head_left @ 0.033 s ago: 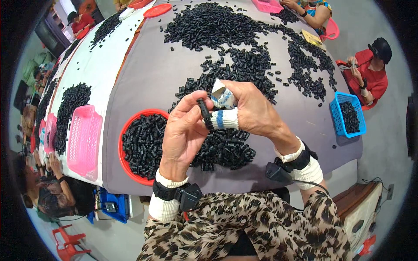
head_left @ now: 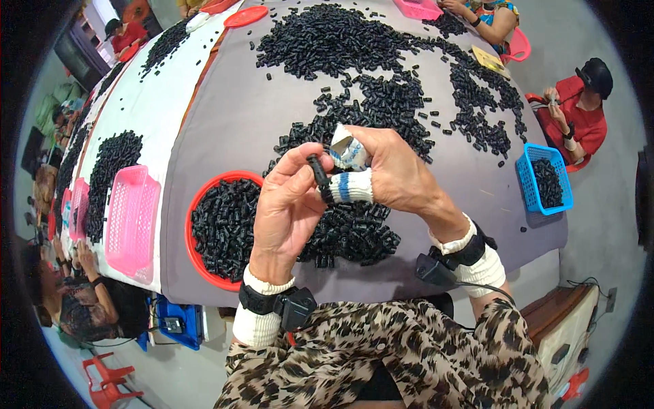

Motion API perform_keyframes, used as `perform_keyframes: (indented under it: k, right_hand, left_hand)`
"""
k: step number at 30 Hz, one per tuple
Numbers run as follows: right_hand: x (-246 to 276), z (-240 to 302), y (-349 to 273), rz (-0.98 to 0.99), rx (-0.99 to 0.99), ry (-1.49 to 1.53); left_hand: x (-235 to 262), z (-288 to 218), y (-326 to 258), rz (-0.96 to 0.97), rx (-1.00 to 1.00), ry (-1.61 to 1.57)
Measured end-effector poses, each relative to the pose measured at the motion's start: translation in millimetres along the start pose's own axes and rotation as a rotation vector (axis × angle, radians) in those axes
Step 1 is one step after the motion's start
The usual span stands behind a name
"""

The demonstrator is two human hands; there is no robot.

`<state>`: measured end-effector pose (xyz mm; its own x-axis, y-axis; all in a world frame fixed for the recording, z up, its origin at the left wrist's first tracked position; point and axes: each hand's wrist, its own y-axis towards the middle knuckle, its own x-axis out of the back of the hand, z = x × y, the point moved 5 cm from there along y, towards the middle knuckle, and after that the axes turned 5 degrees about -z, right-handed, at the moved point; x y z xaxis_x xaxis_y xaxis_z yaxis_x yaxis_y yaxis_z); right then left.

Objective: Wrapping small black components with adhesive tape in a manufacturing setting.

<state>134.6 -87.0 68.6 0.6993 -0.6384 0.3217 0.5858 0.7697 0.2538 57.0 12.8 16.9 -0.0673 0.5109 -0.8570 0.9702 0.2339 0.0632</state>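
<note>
Between thumb and fingertips, my left hand (head_left: 286, 204) grips a small black cylindrical plastic part (head_left: 317, 169), held tilted above the table. My right hand (head_left: 405, 170) is curled close beside it, with a white ribbed finger cover (head_left: 353, 186) with a blue stripe and a white printed wrap (head_left: 349, 151) on its digits. The covered fingertip meets the lower end of the black part; whether the right fingers pinch a separate piece is hidden. Below my hands, many similar parts fill a round red tray (head_left: 191, 240), and a loose pile (head_left: 357, 238) lies beside it.
Large heaps of black parts (head_left: 327, 41) cover the far side of the grey-clothed table (head_left: 470, 204). A blue basket (head_left: 545, 178) with black parts stands at the right edge, a pink basket (head_left: 129, 225) at left. Other people sit around, including a person in red (head_left: 579, 116).
</note>
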Motion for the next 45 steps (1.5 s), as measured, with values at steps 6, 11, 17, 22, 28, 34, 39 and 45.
perform_keyframes:
  k: [6,11,17,22,28,34,39,45]
  right_hand:
    - [-2.5,-5.7,-0.6,0.016,-0.024,0.061]
    - [-2.2,-5.3,-2.1,-0.001,-0.017,0.081]
    - [0.3,-4.6,-2.6,-0.022,-0.007,0.005]
    - [-2.0,-0.6,0.6,0.033,0.058,-0.07]
    - [-1.8,-3.1,2.5,0.09,0.035,-0.16]
    - [-2.4,0.3,4.7,0.141,0.055,-0.21]
    - [-2.4,-1.8,5.7,0.165,0.052,-0.207]
    - [-3.5,-6.7,5.4,0.204,0.031,-0.229]
  left_hand:
    - [-0.2,-1.5,1.2,0.028,0.016,-0.002]
    - [-1.7,0.9,0.2,0.022,-0.002,0.005]
    - [2.2,1.9,-1.9,-0.03,-0.014,0.071]
    - [2.8,2.3,-2.4,-0.015,0.002,0.037]
    - [3.1,5.5,-1.4,-0.005,0.018,-0.01]
    - [3.8,5.8,-1.1,-0.013,0.01,0.032]
    - [1.2,6.5,-0.4,0.001,0.012,0.062]
    - [3.3,6.8,-0.7,-0.021,0.002,0.075]
